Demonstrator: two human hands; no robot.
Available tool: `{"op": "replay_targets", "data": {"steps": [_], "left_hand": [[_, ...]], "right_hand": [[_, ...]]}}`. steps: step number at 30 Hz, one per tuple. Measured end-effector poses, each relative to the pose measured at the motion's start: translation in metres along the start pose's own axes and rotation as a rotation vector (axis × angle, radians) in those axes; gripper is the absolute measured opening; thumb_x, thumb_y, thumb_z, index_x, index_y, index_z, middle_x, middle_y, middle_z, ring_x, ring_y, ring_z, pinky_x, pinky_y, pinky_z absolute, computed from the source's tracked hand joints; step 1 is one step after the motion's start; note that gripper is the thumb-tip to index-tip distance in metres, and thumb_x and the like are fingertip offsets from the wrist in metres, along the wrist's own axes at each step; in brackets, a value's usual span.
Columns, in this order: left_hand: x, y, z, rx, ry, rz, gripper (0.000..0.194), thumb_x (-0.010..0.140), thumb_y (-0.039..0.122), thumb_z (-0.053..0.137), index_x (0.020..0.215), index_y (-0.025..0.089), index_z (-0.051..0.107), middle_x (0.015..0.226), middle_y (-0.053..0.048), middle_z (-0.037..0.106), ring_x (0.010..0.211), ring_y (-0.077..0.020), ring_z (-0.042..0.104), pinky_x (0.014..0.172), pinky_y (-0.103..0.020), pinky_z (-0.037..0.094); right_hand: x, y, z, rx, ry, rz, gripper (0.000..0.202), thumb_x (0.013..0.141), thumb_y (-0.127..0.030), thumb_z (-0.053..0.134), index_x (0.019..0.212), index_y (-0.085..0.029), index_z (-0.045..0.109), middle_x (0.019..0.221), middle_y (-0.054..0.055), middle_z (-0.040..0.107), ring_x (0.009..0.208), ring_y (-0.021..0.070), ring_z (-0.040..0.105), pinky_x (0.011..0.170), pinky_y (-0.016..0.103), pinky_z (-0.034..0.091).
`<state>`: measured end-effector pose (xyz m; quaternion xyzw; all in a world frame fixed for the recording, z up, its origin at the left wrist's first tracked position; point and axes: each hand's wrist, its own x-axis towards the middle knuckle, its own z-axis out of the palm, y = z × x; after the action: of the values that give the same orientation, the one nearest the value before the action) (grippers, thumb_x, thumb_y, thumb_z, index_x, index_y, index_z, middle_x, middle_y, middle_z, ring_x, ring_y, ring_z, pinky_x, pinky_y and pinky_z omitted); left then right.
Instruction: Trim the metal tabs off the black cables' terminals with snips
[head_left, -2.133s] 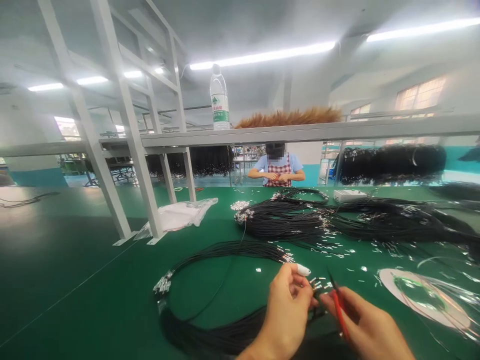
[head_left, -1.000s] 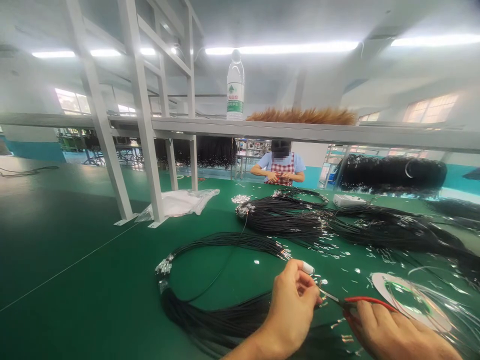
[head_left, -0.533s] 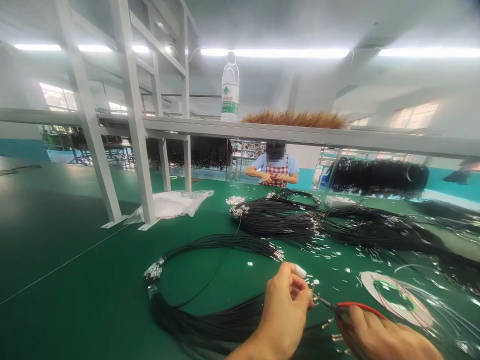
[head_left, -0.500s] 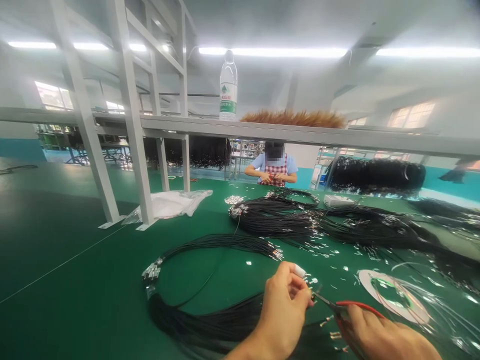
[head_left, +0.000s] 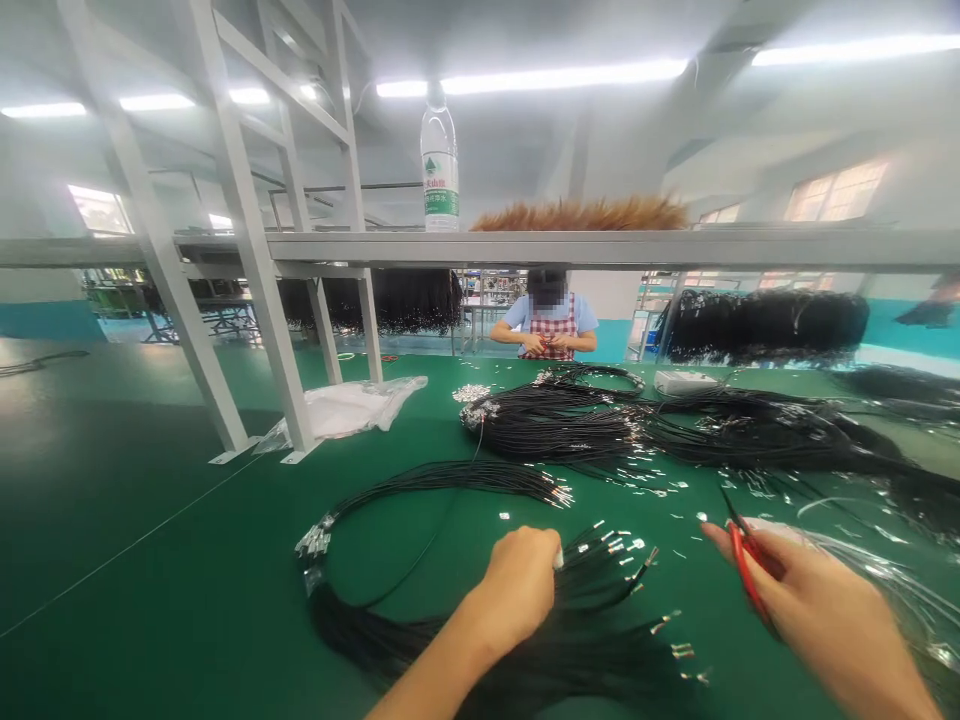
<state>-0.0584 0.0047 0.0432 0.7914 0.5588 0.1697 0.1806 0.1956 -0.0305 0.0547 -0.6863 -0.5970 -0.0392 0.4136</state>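
Curled down into a loose fist at the left hand (head_left: 517,580), with a white finger cover (head_left: 559,558) on one finger; undersides out of sight, so impossible to tell how tightly closed or on what. Wrapped at the right hand (head_left: 825,600) round a red-handled tool (head_left: 746,565), with a dark pointed tip aimed toward the far edge of the table (head_left: 150,560). Slim, smooth and black, the cables (head_left: 600,655), gathered in a thick sheaf, blurred on the near side, with pale and coppery bare ends (head_left: 682,652). Passing beneath the left fingers, then fanning out into the gap between both hands, well short of the right fingers. Distinct within the fan, one dark cable end (head_left: 646,570) with bare wires at its tip, slanting toward the right hand. Leftward, curving round in an open loop flat on the table, with silvery connectors (head_left: 313,541) at the bend and more bare ends (head_left: 559,490) just beyond the left knuckles. Farther out, toward the far edge, a second heap of black cables (head_left: 555,420), a small pile of white bits (head_left: 471,393) and a white box (head_left: 684,382). On the table's left part, a crumpled plastic bag (head_left: 352,405) beside the legs of a white rack (head_left: 262,330), with a water bottle (head_left: 440,185) upright on its shelf. Past the far edge, a co-worker (head_left: 551,325) in a checked apron, hands close together.
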Motion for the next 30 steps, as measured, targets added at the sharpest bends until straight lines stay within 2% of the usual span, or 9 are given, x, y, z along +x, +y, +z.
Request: {"op": "replay_targets", "data": {"steps": [3,5,9,14,16,19,23,26,30], "left_hand": [[-0.001,-0.001,0.005,0.031,-0.080,0.032,0.024,0.069,0.004,0.050,0.078,0.020,0.065,0.079,-0.007,0.068,0.075,-0.0204,0.060,0.067,-0.027,0.041],[-0.001,-0.003,0.005,0.039,-0.115,0.046,0.027,0.067,0.003,0.049,0.080,0.021,0.066,0.080,-0.007,0.068,0.075,-0.0204,0.060,0.067,-0.027,0.042],[-0.001,-0.005,0.002,0.013,-0.189,0.074,0.030,0.066,0.004,0.050,0.083,0.022,0.066,0.076,-0.004,0.067,0.070,-0.0176,0.059,0.061,-0.023,0.041],[-0.004,0.001,0.000,0.010,-0.288,0.091,0.029,0.061,0.004,0.054,0.081,0.021,0.065,0.077,-0.003,0.067,0.076,-0.0194,0.060,0.059,-0.023,0.040],[-0.003,0.001,0.000,0.019,-0.249,0.085,0.029,0.062,0.003,0.051,0.079,0.021,0.065,0.077,-0.003,0.067,0.078,-0.0194,0.059,0.061,-0.024,0.040],[0.005,-0.005,-0.003,-0.031,-0.070,0.030,0.028,0.068,0.003,0.048,0.085,0.020,0.063,0.076,-0.002,0.065,0.074,-0.0164,0.058,0.064,-0.024,0.039],[0.016,-0.021,-0.009,-0.025,0.104,-0.064,0.026,0.075,0.005,0.044,0.094,0.017,0.056,0.091,-0.004,0.061,0.075,-0.0137,0.055,0.066,-0.023,0.039],[0.014,-0.023,-0.010,0.007,0.091,-0.053,0.025,0.073,0.005,0.046,0.093,0.017,0.055,0.100,-0.005,0.057,0.077,-0.0131,0.054,0.067,-0.023,0.039],[0.003,-0.008,-0.004,0.051,-0.063,0.044,0.023,0.068,0.002,0.047,0.080,0.019,0.058,0.084,-0.003,0.061,0.077,-0.0167,0.056,0.067,-0.025,0.040]], "right_hand": [[-0.003,-0.021,0.016,0.230,-0.187,0.245,0.052,0.069,-0.072,0.046,0.050,-0.024,0.053,0.036,-0.002,0.048,0.035,0.0153,0.044,0.039,0.027,0.034],[-0.008,-0.023,0.030,0.376,-0.241,0.343,0.050,0.067,-0.071,0.050,0.058,-0.022,0.058,0.041,-0.002,0.053,0.037,0.0146,0.045,0.040,0.027,0.035],[-0.018,-0.012,0.049,0.450,-0.257,0.453,0.048,0.065,-0.070,0.055,0.061,-0.022,0.058,0.042,-0.003,0.053,0.040,0.0154,0.049,0.041,0.026,0.038],[-0.023,-0.009,0.047,0.435,-0.223,0.478,0.048,0.065,-0.069,0.054,0.060,-0.022,0.059,0.041,-0.004,0.052,0.037,0.0144,0.048,0.039,0.025,0.038],[-0.025,-0.012,0.044,0.426,-0.227,0.485,0.048,0.065,-0.069,0.054,0.062,-0.022,0.061,0.039,-0.004,0.051,0.036,0.0145,0.047,0.037,0.025,0.038],[-0.028,-0.015,0.040,0.426,-0.229,0.499,0.045,0.065,-0.068,0.055,0.063,-0.023,0.062,0.038,-0.004,0.050,0.039,0.0159,0.050,0.037,0.024,0.039],[-0.030,-0.017,0.039,0.396,-0.241,0.506,0.047,0.064,-0.070,0.052,0.059,-0.024,0.060,0.037,-0.004,0.048,0.037,0.0151,0.046,0.036,0.025,0.038],[-0.030,-0.016,0.038,0.385,-0.229,0.509,0.047,0.064,-0.069,0.053,0.057,-0.024,0.058,0.038,-0.004,0.047,0.038,0.0144,0.044,0.037,0.025,0.037],[-0.030,-0.015,0.038,0.369,-0.238,0.529,0.047,0.065,-0.070,0.052,0.059,-0.024,0.059,0.040,-0.004,0.049,0.039,0.0140,0.045,0.036,0.024,0.036]]}}
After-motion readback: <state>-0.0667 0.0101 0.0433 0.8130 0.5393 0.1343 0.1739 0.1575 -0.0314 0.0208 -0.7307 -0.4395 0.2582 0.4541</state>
